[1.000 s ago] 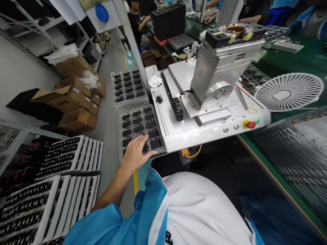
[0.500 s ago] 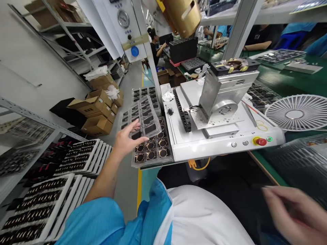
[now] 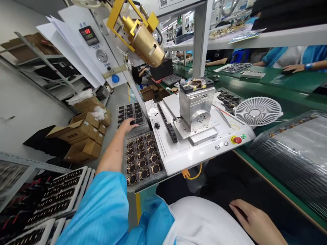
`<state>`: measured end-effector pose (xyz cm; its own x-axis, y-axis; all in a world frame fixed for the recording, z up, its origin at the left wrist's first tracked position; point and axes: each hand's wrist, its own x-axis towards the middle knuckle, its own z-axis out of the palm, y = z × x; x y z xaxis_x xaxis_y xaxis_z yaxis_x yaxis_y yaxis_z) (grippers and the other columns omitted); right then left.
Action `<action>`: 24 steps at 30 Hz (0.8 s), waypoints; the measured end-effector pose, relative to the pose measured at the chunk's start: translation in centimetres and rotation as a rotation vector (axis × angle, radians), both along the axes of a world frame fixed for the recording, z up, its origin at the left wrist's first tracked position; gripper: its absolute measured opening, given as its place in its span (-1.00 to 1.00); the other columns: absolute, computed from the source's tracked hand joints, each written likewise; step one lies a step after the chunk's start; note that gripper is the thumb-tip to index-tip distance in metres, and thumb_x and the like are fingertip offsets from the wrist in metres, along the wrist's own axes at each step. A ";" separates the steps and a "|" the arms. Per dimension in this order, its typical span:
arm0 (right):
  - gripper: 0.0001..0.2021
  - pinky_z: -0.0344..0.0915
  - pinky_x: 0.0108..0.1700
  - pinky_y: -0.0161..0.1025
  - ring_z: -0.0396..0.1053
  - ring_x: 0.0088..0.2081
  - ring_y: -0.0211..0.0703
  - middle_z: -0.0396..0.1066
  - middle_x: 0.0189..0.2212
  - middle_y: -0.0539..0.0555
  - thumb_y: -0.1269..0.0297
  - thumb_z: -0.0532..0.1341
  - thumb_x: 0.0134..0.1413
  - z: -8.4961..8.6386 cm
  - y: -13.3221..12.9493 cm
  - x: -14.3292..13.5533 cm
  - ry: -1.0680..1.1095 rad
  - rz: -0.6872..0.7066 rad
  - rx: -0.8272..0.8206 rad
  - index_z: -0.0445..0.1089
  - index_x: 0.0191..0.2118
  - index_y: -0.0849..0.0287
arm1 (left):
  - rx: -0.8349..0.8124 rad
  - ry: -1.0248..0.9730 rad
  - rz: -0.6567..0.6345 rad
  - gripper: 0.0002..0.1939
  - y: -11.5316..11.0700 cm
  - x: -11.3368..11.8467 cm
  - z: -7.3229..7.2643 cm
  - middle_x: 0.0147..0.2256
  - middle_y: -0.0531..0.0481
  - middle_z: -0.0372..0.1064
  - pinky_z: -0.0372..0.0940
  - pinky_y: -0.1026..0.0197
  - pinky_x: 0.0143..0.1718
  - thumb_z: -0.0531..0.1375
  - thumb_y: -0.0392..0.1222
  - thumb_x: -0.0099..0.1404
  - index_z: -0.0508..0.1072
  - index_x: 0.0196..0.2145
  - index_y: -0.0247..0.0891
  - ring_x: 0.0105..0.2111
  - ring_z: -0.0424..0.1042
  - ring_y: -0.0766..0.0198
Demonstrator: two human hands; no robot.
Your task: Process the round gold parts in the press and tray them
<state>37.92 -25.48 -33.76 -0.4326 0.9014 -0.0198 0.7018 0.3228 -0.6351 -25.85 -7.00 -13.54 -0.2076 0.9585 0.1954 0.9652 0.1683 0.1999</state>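
My left hand [image 3: 128,125] reaches out at the near edge of a clear plastic tray [image 3: 130,111] with black parts in its pockets. Its thumb and fingers are at the tray's edge and appear to grip it; the fingertips are partly hidden. The tray lies level on the far stack, left of the white machine [image 3: 178,153]. Closer to me, another clear tray [image 3: 141,154] carries several round black parts with gold rims. My right hand [image 3: 255,217] hangs over my lap with loosely bent fingers, thumb apart, and nothing visible in it.
On the machine stands a metal fixture block [image 3: 196,109]; a gold cylinder [image 3: 148,46] hangs above. A red stop button [image 3: 237,140], a white fan [image 3: 255,111] and stacked clear trays [image 3: 293,160] are rightward. Cartons [image 3: 84,149] stand left. A co-worker's hand [image 3: 293,68] rests across the green bench.
My left hand has moved the tilted plastic tray away from me, off the round parts and level onto the far stack. My right hand has shifted left over my lap. The view has turned right.
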 end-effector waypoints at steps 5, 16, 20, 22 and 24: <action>-0.58 0.58 -0.20 -0.12 0.65 -0.22 0.10 0.66 -0.19 0.08 -0.02 0.04 0.33 0.1 -0.3 -1.4 -0.003 -0.024 -0.128 0.62 -0.21 -0.01 | -0.032 -0.023 0.022 -0.44 0.4 0.1 -3.5 0.33 -0.37 0.30 0.16 -0.13 0.37 0.15 0.15 0.44 0.50 0.14 -0.37 0.37 0.26 -0.14; -0.57 0.54 -0.12 -0.01 0.63 -0.15 0.18 0.64 -0.14 0.18 0.03 0.02 0.30 -0.3 2.6 -4.3 -0.089 0.097 -0.184 0.62 -0.18 0.07 | -0.085 -0.059 -0.016 -0.46 -2.7 3.6 -5.5 0.48 -0.28 0.01 -0.05 -0.27 0.46 0.04 -0.12 0.52 0.28 0.37 -0.32 0.50 -0.05 -0.12; -0.55 0.53 -0.07 0.02 0.63 -0.12 0.20 0.64 -0.12 0.20 0.03 -0.01 0.31 -0.1 2.6 -4.4 -0.100 0.090 -0.242 0.61 -0.16 0.08 | -0.084 -0.080 -0.053 -0.50 -6.0 7.9 -7.9 0.21 -0.33 0.43 0.22 -0.29 0.31 0.08 -0.12 0.50 0.38 0.33 -0.23 0.27 0.36 -0.14; -0.54 0.52 -0.05 0.03 0.62 -0.10 0.21 0.63 -0.11 0.21 0.04 -0.02 0.32 0.2 2.8 -4.3 -0.115 0.101 -0.259 0.61 -0.16 0.09 | -0.081 -0.103 -0.046 -0.55 -7.0 9.0 -8.8 0.02 -0.35 0.54 0.34 -0.24 0.22 0.14 -0.18 0.44 0.50 0.22 -0.30 0.11 0.49 -0.15; -0.56 0.51 -0.07 0.00 0.62 -0.12 0.19 0.63 -0.12 0.22 0.05 -0.01 0.32 0.4 3.0 -4.4 -0.121 0.107 -0.252 0.60 -0.17 0.10 | -0.052 -0.138 -0.025 -0.61 -7.1 9.1 -9.2 -0.06 -0.31 0.56 0.37 -0.17 0.21 0.17 -0.24 0.40 0.57 0.13 -0.32 0.04 0.54 -0.10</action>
